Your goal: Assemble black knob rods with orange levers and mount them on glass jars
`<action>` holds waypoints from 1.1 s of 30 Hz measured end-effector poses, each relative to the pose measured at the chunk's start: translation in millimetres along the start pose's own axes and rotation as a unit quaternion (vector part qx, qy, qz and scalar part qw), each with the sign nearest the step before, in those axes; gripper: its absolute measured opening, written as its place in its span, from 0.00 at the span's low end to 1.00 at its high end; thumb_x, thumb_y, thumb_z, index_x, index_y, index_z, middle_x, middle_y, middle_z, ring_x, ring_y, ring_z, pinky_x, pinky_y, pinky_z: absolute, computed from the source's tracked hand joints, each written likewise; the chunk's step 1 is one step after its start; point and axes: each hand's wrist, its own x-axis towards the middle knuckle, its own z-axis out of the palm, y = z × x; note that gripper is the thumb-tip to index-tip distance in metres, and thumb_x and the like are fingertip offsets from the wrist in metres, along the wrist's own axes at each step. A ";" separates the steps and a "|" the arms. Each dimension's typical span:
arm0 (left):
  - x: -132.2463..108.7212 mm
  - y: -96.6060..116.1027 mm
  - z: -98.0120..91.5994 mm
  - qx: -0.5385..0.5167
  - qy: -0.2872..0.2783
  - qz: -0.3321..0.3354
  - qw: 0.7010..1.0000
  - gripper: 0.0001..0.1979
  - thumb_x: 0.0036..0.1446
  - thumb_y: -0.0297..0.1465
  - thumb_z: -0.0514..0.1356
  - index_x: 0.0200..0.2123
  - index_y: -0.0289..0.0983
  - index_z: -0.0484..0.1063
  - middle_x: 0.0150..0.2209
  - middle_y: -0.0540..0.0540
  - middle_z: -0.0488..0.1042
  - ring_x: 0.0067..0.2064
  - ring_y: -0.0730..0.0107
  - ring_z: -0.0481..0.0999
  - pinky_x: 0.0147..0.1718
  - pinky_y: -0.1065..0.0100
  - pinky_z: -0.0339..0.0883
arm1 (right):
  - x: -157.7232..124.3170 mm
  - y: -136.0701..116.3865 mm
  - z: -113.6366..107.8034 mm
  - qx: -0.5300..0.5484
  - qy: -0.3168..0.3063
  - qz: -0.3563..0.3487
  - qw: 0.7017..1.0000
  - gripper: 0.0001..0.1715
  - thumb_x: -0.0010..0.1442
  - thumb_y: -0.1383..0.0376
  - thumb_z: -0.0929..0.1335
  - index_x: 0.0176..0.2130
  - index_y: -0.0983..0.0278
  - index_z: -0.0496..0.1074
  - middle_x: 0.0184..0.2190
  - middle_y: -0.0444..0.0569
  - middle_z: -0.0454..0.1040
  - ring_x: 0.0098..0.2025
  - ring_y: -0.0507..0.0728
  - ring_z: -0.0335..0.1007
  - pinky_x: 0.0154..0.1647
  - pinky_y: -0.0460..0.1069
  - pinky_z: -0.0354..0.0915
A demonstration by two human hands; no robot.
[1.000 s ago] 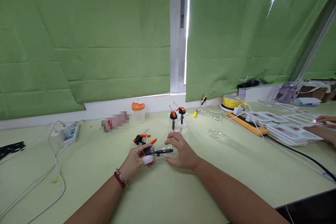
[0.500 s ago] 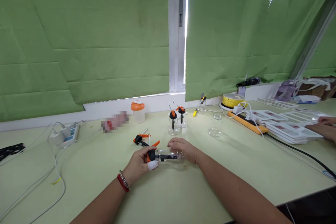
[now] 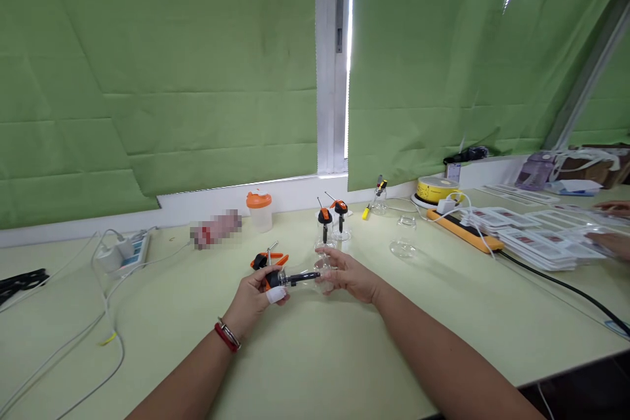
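My left hand (image 3: 253, 294), its thumb wrapped in white, is closed around a black-and-orange cap (image 3: 272, 280). A black tube (image 3: 299, 278) runs from the cap into a clear glass bottle (image 3: 323, 267), which lies sideways between my hands. My right hand (image 3: 355, 275) curls its fingers around the bottle's wide base end. Just behind my left hand, another black-and-orange cap (image 3: 259, 262) with a metal rod lies on the table. Beyond my right hand stand two glass bottles with black-and-orange caps, a nearer one (image 3: 325, 218) and a farther one (image 3: 340, 209).
An uncapped glass bottle (image 3: 404, 237) stands right of centre. Farther back are an orange-lidded cup (image 3: 260, 210) and a jar of screwdrivers (image 3: 380, 197). At right lie an orange power strip (image 3: 462, 230), stacked white frames (image 3: 536, 246) and another person's hand (image 3: 610, 243).
Both my hands have shifted slightly left and away from me with the bottle. My right fingers now wrap more around its base. The other person's hands have moved.
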 end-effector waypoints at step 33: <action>0.9 -2.1 -2.0 0.026 -0.015 -0.013 0.999 0.26 0.37 0.29 0.70 0.43 0.33 0.69 0.28 0.50 0.73 0.26 0.68 0.75 0.27 0.65 0.71 | 10.7 18.6 -3.3 -0.012 0.004 0.153 0.988 0.41 0.56 0.37 0.51 0.41 0.68 0.65 0.25 0.52 0.73 0.18 0.53 0.70 0.13 0.45 0.62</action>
